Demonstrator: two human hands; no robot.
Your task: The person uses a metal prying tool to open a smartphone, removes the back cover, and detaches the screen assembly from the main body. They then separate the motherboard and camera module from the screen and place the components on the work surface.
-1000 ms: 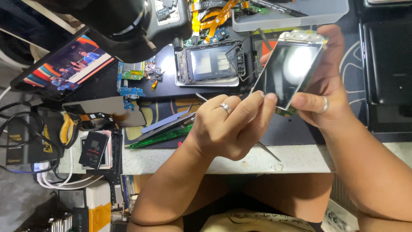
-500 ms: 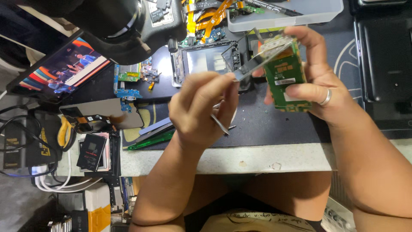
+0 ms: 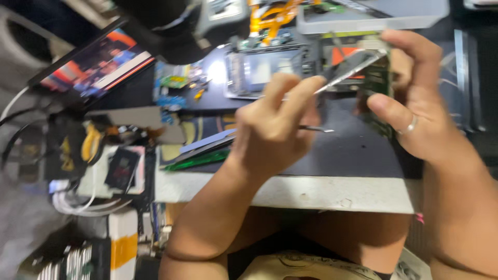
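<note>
Closest to the person, the pale front edge of the workbench (image 3: pixel 311 193) runs across, w/ a dark work mat (image 3: pixel 347 153) on top. Both forearms come up over that edge. The left hand (image 3: pixel 272 129) is curled shut, fingers pinched round thin metal tweezers (image 3: pixel 340 78); one end pokes out past the knuckles to the right, the other slants up-right toward the part in the other hand. Whether the tip actually touches it I can't tell, too blurred. The right hand (image 3: pixel 415 109), silver ring on one finger, is closed on a small green circuit board (image 3: pixel 377 85), thumb below and fingers over the top, holding it up above the mat near the bench's right side.

Left of the left wrist, a green strip & flat blue-grey tools (image 3: pixel 207 150) lie at the mat's edge. Further left, off the bench, a small dark phone-like device (image 3: pixel 121 168) sits on a white block, w/ white cables (image 3: pixel 78 199) looping under it.

Behind the hands, an opened phone frame (image 3: pixel 267 70) lies on the mat, orange flex ribbons (image 3: pixel 270 18) just beyond it. Far right at the back, a grey tray (image 3: pixel 373 21). Far left, a tablet (image 3: pixel 98 65) shows a bright picture, propped at a slant. A black microscope-like body (image 3: pixel 171 26) hangs over the back of the bench.
</note>
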